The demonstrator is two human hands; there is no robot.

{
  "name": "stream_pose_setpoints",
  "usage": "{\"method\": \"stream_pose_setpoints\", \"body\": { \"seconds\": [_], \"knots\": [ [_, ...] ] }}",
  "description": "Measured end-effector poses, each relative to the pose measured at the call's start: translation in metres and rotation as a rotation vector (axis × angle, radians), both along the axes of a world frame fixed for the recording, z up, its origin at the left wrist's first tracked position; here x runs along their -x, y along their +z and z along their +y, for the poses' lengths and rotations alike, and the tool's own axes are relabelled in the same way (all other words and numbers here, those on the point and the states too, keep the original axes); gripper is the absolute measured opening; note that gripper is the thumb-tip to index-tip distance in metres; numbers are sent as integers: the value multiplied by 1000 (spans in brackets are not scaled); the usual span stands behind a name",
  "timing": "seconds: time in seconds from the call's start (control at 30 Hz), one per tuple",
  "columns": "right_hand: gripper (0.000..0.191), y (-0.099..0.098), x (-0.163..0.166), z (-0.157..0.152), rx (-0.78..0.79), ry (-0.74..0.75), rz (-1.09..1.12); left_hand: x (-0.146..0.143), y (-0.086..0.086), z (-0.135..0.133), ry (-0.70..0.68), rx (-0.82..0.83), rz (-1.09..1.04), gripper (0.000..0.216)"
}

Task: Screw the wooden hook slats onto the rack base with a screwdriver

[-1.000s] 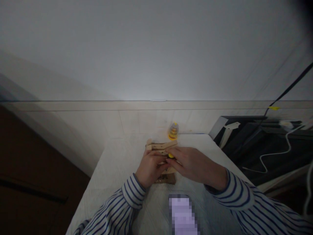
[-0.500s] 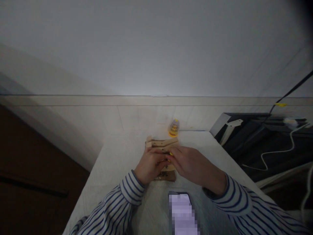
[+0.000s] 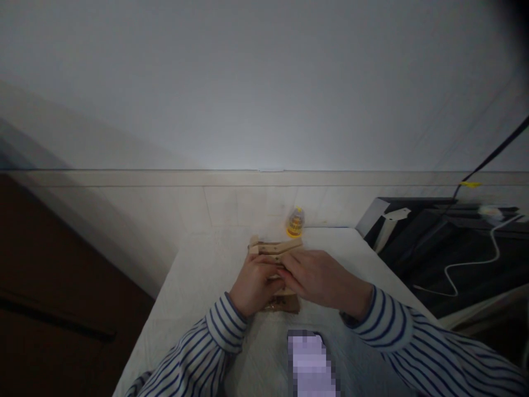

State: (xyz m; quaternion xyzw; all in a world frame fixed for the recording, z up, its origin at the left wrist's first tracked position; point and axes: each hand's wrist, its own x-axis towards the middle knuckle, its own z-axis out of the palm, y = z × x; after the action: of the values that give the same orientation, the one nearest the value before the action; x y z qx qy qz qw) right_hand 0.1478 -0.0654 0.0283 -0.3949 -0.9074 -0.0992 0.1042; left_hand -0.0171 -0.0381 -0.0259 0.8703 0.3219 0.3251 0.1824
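Observation:
A small wooden model [image 3: 275,248] made of light slats stands on the white table [image 3: 194,275] in front of me. My left hand [image 3: 253,284] is curled round its left side and grips it. My right hand [image 3: 316,278] lies over its right side with the fingers pinched together at the middle of the model; what they pinch is hidden. Both wrists wear striped sleeves. A small yellow bit holder [image 3: 295,222] with a clear cap stands just behind the model, near the wall.
A blurred phone [image 3: 311,364] lies on the table close to me. To the right sits a dark desk [image 3: 433,248] with a white cable [image 3: 471,264] and a black cord. A dark brown floor drops off on the left.
My right hand has slid left over the model and now covers the small yellow piece that showed between the fingers one second ago. The left hand keeps its grip.

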Motion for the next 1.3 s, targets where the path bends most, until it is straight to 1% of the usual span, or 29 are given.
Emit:
{"method": "stream_pose_setpoints", "body": {
  "seconds": [0.1, 0.2, 0.3, 0.37, 0.47, 0.53, 0.63, 0.73, 0.83, 0.93, 1.1, 1.23, 1.3],
  "knots": [
    [23, 2, -1, 12, -8, 148, -62, 1, 0, 2, -45, 0, -21, 4],
    [29, 3, -1, 23, -18, 243, -102, 1, 1, 3, -77, 3, -34, 7],
    [34, -1, -1, 30, -36, 286, -119, 1, 0, 3, -80, 3, -47, 10],
    [35, -5, -1, 32, -52, 283, -122, 0, -1, 3, -80, 4, -57, 10],
    [34, -12, -1, 31, -76, 238, -111, 0, -3, 4, -83, 7, -75, 9],
    [30, -14, 0, 29, -86, 179, -92, -1, -4, 5, -92, 12, -86, 12],
    [20, -16, 2, 21, -98, 51, -68, -1, -6, 4, -89, 12, -95, 18],
    [12, -17, 6, 12, -114, -107, -58, -1, -7, 2, -52, 3, -76, 19],
    [10, -17, 10, 4, -121, -247, -60, -1, -7, 1, -43, -1, -46, 22],
    [11, -17, 12, -2, -108, -340, -76, -2, -6, -1, -67, -21, -31, 21],
    [10, -17, 11, -5, -76, -405, -104, -8, -6, -4, -45, -16, 25, 11],
    [11, -16, 12, -4, -70, -414, -103, -12, -9, -7, -2, -42, 59, 14],
    [14, -15, 12, -3, -60, -385, -100, -12, -10, -8, 24, -60, 73, 16]
  ]
}}
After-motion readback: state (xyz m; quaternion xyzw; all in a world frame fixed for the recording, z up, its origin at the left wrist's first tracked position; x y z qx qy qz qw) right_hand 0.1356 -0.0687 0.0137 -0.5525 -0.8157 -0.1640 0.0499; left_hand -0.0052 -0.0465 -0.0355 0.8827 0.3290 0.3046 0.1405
